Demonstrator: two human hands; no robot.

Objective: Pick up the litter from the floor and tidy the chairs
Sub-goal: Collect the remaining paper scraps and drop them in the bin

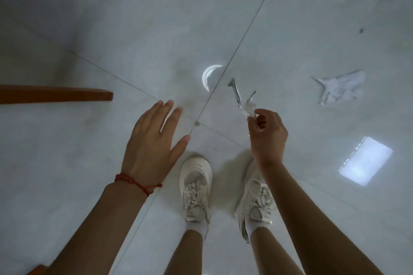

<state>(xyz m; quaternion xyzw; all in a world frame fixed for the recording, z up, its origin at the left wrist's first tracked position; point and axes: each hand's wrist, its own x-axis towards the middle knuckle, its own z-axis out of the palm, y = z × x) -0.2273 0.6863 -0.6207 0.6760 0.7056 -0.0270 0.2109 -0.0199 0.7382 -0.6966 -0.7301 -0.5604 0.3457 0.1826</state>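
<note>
The right hand (267, 131) pinches a crumpled paper scrap (242, 101). The next crumpled paper (339, 88) lies on the floor (111, 29) to its right, seemingly long axis crosswise. The left hand (154, 140), fingers spread and holding nothing, is farther off.

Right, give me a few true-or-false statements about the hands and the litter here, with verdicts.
1. The right hand pinches a paper scrap. True.
2. The left hand holds litter. False: its fingers are spread and it holds nothing.
3. A crumpled paper lies on the floor to the right of the right hand. True.
4. The left wrist is bare. False: it wears a red string bracelet.
5. Wooden chair legs show at the left. True.
</note>
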